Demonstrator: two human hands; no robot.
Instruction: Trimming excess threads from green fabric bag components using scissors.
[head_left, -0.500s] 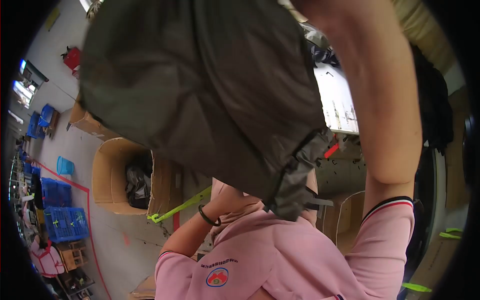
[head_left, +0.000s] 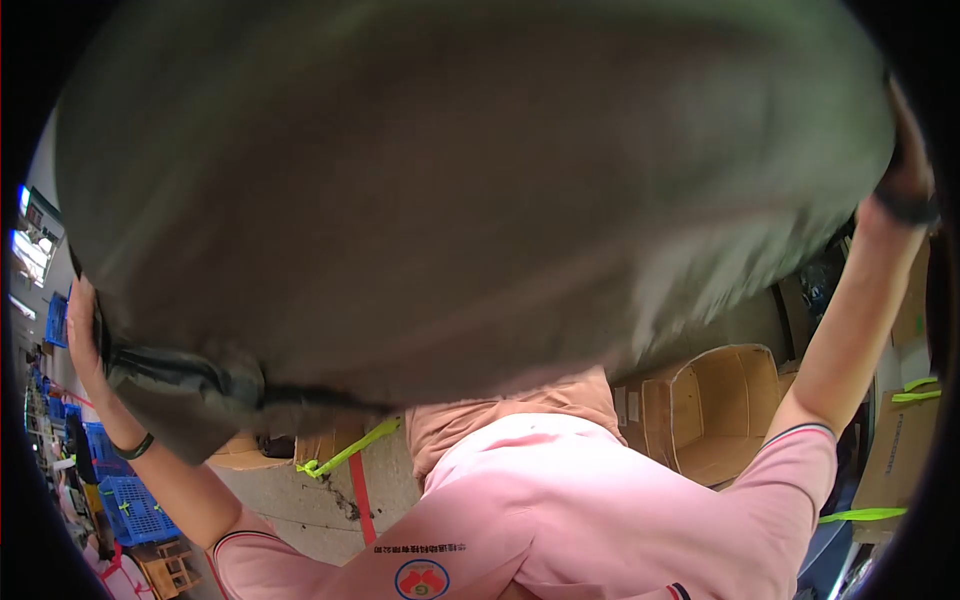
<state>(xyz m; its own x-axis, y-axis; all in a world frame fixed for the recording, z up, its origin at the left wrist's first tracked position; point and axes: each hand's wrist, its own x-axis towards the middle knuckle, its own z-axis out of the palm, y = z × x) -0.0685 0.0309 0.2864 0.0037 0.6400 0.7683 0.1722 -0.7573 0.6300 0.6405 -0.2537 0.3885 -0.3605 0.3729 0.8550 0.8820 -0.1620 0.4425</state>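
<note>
A large piece of dark grey-brown fabric [head_left: 450, 220] is stretched wide in front of me and fills most of the upper view. It looks thin and slightly shiny, with a black band or seam [head_left: 190, 365] along its lower left edge. My left hand [head_left: 84, 325] grips it at the left edge, fingers partly hidden by the cloth. At the upper right edge my right hand [head_left: 910, 150] holds the other side; blur and the fabric hide most of its fingers. Both arms are spread wide apart. The fabric hides whatever lies beyond it.
An open cardboard box [head_left: 725, 420] stands at the right, and another cardboard box [head_left: 250, 450] is partly covered at the left. A yellow-green strap [head_left: 350, 450] hangs near that left box. Blue crates [head_left: 138, 508] and a wooden stool [head_left: 170, 570] stand farther left.
My left hand has moved from near my waist out to the far left edge of the fabric. My right arm has swung outward right. The fabric is now spread wider and nearer.
</note>
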